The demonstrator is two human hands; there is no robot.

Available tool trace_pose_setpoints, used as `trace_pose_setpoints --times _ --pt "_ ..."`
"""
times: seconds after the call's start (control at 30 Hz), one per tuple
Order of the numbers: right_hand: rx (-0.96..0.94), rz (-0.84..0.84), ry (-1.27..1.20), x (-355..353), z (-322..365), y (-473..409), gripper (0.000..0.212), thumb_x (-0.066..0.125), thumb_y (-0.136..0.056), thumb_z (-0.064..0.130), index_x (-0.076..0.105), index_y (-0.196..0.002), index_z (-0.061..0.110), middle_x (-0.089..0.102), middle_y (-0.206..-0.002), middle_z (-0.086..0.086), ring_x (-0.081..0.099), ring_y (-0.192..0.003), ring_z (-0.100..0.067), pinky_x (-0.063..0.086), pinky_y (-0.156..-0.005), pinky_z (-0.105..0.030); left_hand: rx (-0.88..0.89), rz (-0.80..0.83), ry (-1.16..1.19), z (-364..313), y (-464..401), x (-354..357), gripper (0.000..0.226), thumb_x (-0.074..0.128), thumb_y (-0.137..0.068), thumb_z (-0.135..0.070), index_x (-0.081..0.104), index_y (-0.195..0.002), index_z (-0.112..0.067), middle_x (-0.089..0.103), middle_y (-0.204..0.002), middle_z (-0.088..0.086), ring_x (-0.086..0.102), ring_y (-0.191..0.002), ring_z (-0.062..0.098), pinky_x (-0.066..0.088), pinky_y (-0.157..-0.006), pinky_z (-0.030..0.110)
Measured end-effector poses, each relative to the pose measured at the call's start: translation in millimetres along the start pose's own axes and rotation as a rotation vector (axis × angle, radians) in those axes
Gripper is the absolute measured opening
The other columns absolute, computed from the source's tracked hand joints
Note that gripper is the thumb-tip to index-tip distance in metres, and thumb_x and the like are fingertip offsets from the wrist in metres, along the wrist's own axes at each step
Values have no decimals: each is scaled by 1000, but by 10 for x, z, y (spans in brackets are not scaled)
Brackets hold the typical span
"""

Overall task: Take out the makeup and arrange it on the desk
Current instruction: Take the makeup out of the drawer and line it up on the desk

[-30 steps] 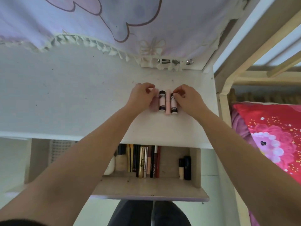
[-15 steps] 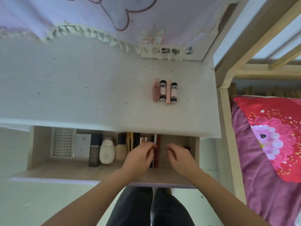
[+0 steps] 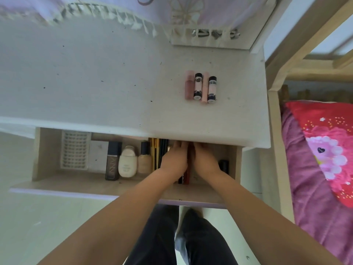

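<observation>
Several lipstick-sized tubes (image 3: 201,87) lie side by side on the white desk (image 3: 95,83), towards its right end. Below the desk edge the drawer (image 3: 47,153) stands pulled out. Both hands are inside it, close together: my left hand (image 3: 174,159) and my right hand (image 3: 205,159) reach over a bunch of slim dark and red sticks (image 3: 186,174). Their fingertips are hidden under the desk edge, so the grip does not show. Further left in the drawer lie a dark bottle (image 3: 113,161), a cream bottle (image 3: 127,162) and a beige foundation bottle (image 3: 144,158).
A tray of false lashes (image 3: 75,150) and a white box (image 3: 98,153) fill the drawer's left side; a black tube (image 3: 223,166) lies at its right. A fringed purple curtain (image 3: 114,8) hangs behind the desk. A wooden bed frame (image 3: 275,131) with pink bedding stands right.
Both hands left the tubes on the desk, dropped into the drawer and have now pushed deeper in, closing together over the slim sticks. The view has tilted down.
</observation>
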State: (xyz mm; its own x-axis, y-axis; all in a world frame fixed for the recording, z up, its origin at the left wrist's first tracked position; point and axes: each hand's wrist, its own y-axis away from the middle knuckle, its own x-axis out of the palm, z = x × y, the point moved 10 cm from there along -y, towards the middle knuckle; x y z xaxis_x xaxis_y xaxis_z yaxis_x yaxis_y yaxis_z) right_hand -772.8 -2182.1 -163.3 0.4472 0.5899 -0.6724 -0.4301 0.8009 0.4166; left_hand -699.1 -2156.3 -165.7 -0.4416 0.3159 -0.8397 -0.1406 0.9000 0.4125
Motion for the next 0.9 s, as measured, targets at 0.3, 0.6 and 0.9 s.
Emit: trace_pose_setpoints --times 0.3,0.6,0.9 --pt "-51 -26 -80 -320 189 507 19 52 -95 23 50 -113 18 66 -102 0 64 -91 -17 53 -79 -30 250 -122 346 -103 654 -534 31 52 -95 -18 50 -125 -15 61 -114 2 61 -95 16 52 -82 29" --pt "-83 -384 -463 -2175 595 118 5 57 -93 17 54 -92 21 68 -81 -1 61 -58 -1 45 -53 -9 194 -443 738 -117 -63 -2215 25 59 -90 -11 55 -112 -21 58 -81 -12 60 -77 5 53 -72 23" --pt "-212 -332 -191 -1925 1375 -1151 16 55 -92 29 59 -95 14 70 -85 -3 62 -74 -15 51 -76 -33 17 -319 593 131 -1064 -2290 27 58 -91 -24 59 -118 -20 62 -84 0 57 -62 10 50 -65 27"
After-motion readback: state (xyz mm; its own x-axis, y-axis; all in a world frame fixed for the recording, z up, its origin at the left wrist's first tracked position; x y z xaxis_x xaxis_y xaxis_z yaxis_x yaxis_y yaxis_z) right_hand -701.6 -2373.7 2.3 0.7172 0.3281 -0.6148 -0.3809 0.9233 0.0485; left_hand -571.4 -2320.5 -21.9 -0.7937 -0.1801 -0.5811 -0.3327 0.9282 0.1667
